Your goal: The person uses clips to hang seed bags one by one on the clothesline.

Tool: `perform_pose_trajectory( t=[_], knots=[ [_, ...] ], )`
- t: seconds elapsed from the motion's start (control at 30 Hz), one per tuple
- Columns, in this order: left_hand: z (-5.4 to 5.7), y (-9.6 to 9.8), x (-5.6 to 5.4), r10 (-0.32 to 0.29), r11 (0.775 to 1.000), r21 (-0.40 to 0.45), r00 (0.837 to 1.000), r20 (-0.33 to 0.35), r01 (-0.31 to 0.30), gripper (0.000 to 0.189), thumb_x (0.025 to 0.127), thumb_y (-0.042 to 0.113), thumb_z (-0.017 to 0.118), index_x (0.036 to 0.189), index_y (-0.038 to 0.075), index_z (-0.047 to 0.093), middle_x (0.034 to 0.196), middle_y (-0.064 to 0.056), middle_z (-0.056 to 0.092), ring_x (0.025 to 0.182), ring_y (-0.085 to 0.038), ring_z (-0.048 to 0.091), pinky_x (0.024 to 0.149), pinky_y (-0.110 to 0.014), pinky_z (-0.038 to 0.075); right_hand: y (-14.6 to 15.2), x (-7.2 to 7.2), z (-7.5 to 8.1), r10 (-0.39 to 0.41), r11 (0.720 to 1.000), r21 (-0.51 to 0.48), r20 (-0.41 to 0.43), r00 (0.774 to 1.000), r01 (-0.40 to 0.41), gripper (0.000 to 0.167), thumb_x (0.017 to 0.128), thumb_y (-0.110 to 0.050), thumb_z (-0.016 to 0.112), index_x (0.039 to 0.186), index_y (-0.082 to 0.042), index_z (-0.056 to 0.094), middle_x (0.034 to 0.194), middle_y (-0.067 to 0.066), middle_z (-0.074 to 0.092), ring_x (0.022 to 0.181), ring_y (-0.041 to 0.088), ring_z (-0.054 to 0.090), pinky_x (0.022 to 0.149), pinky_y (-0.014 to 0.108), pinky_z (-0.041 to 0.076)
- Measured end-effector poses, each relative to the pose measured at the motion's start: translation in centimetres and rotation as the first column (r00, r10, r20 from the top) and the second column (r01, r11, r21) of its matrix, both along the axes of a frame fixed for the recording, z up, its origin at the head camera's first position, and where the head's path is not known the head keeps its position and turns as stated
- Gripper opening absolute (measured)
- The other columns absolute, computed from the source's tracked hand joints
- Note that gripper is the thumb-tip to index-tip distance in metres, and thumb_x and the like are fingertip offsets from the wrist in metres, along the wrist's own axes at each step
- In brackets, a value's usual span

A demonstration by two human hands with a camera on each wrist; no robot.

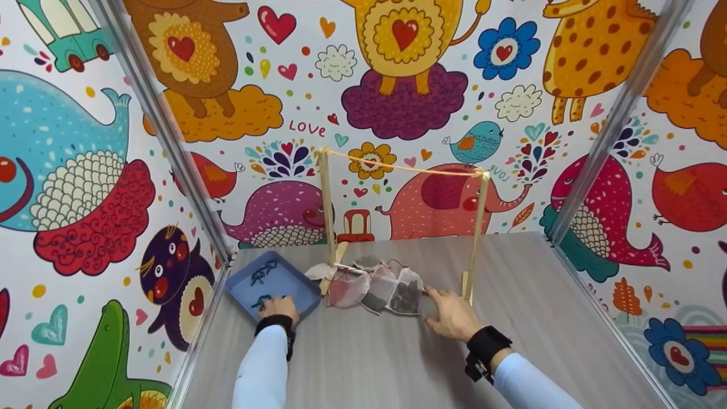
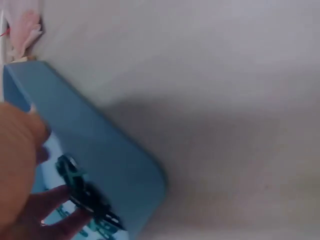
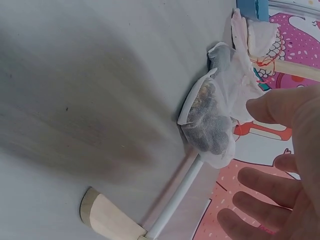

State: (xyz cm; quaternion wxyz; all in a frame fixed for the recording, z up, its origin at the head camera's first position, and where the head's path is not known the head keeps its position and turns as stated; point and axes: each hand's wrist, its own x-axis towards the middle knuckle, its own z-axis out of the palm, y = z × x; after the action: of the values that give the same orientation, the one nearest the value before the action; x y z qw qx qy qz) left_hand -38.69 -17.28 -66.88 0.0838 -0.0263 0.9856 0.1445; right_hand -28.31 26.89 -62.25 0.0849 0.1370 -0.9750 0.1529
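Observation:
My left hand (image 1: 281,309) reaches over the near edge of a blue tray (image 1: 306,292). In the left wrist view, its fingertips touch dark green clip-like pieces (image 2: 87,195), while the thumb stays apart from them. Another cluster of these green pieces (image 1: 264,271) lies farther back in the tray. My right hand (image 1: 454,315) is beside the right end of a row of mesh bags. The right wrist view shows its fingers spread and holding nothing, near a bag with dark contents (image 3: 207,120). A pinkish bag (image 1: 346,289) lies farther left.
Behind the bags, two wooden posts (image 1: 477,227) stand on flat wooden feet, with an orange string (image 1: 397,166) stretched between their tops. A white rod (image 3: 177,195) runs low beside the bags. Patterned walls (image 1: 306,68) with metal corner rails enclose the table (image 1: 363,363).

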Motion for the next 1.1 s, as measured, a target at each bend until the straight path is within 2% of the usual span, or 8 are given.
perform_pose_trajectory(
  t=[0.13,0.23,0.43,0.6,0.8,0.87,0.97,1.1],
  knots=[
    [-1.0,-0.5,0.5,0.035,0.999,0.017,0.999,-0.039,-0.034,0.047,0.102,0.012,0.077,0.145,-0.006,0.066,0.149,-0.041,0.06,0.14,-0.063,0.055,0.109,-0.075,0.056,-0.3,0.2,-0.4,0.007,1.0,-0.001,0.004,1.0,-0.007,0.077,0.085,-0.022,0.093,0.152,0.0,0.063,0.139,0.026,0.077,0.127,0.049,0.074,0.108,0.061,0.062],
    [-1.4,-0.8,0.8,0.06,0.998,0.034,0.997,-0.052,-0.059,0.041,0.104,0.003,0.069,0.143,-0.011,0.065,0.143,-0.045,0.062,0.134,-0.065,0.059,0.105,-0.072,0.059,-0.5,0.3,-0.5,0.021,1.0,0.009,0.007,1.0,-0.021,0.078,0.084,-0.023,0.092,0.152,0.0,0.063,0.135,0.027,0.078,0.121,0.049,0.076,0.102,0.061,0.064],
    [-1.7,-1.3,1.4,0.078,0.992,0.114,0.986,-0.151,-0.061,0.022,0.109,-0.003,0.058,0.113,-0.014,0.077,0.109,-0.039,0.077,0.099,-0.053,0.079,0.08,-0.061,0.068,-0.9,0.5,-0.7,0.045,0.999,0.02,-0.011,0.999,-0.045,0.077,0.083,-0.025,0.091,0.152,-0.002,0.064,0.127,0.026,0.08,0.113,0.048,0.077,0.09,0.059,0.066],
    [-0.3,-1.8,1.2,0.062,0.991,0.131,0.974,-0.218,-0.034,0.022,0.109,-0.005,0.057,0.107,-0.015,0.077,0.1,-0.037,0.077,0.09,-0.049,0.08,0.072,-0.056,0.068,-1.4,0.1,-0.2,0.034,0.999,0.015,-0.001,0.999,-0.034,0.074,0.085,-0.027,0.09,0.151,-0.004,0.065,0.13,0.024,0.08,0.115,0.046,0.077,0.091,0.059,0.066],
    [2.6,-0.4,0.9,0.124,0.969,0.238,0.963,-0.241,-0.065,0.022,0.106,0.001,0.068,0.124,-0.005,0.079,0.119,-0.031,0.081,0.101,-0.045,0.081,0.084,-0.056,0.068,-2.3,-0.2,0.5,0.067,0.996,-0.061,0.015,0.998,-0.066,0.055,0.091,-0.024,0.087,0.139,-0.002,0.073,0.126,0.018,0.083,0.115,0.038,0.08,0.097,0.056,0.066],
    [3.8,1.1,0.9,0.157,0.942,0.33,0.95,-0.269,-0.062,0.026,0.103,0.004,0.075,0.128,-0.002,0.08,0.124,-0.027,0.082,0.105,-0.044,0.081,0.089,-0.056,0.067,-2.8,-0.3,0.8,0.091,0.992,-0.092,-0.009,0.996,-0.091,0.047,0.091,-0.021,0.086,0.132,-0.001,0.077,0.12,0.017,0.084,0.107,0.034,0.081,0.094,0.053,0.066],
    [5.6,3.8,1.2,0.189,0.873,0.487,0.93,-0.315,-0.013,0.025,0.098,0.008,0.083,0.122,0.0,0.083,0.12,-0.022,0.085,0.105,-0.04,0.082,0.092,-0.053,0.066,-3.8,-0.4,1.3,0.133,0.98,-0.145,-0.049,0.99,-0.139,0.033,0.092,-0.018,0.085,0.121,-0.002,0.081,0.108,0.013,0.085,0.095,0.028,0.081,0.086,0.048,0.067],
    [7.3,7.6,2.4,0.214,0.732,0.68,0.929,-0.301,0.051,0.019,0.09,0.007,0.089,0.108,0.001,0.086,0.106,-0.016,0.087,0.097,-0.03,0.083,0.087,-0.039,0.065,-5.5,-0.4,2.1,0.193,0.952,-0.227,-0.068,0.979,-0.203,0.02,0.096,-0.02,0.084,0.109,-0.005,0.084,0.096,0.01,0.085,0.085,0.026,0.08,0.078,0.041,0.067]
  ],
)
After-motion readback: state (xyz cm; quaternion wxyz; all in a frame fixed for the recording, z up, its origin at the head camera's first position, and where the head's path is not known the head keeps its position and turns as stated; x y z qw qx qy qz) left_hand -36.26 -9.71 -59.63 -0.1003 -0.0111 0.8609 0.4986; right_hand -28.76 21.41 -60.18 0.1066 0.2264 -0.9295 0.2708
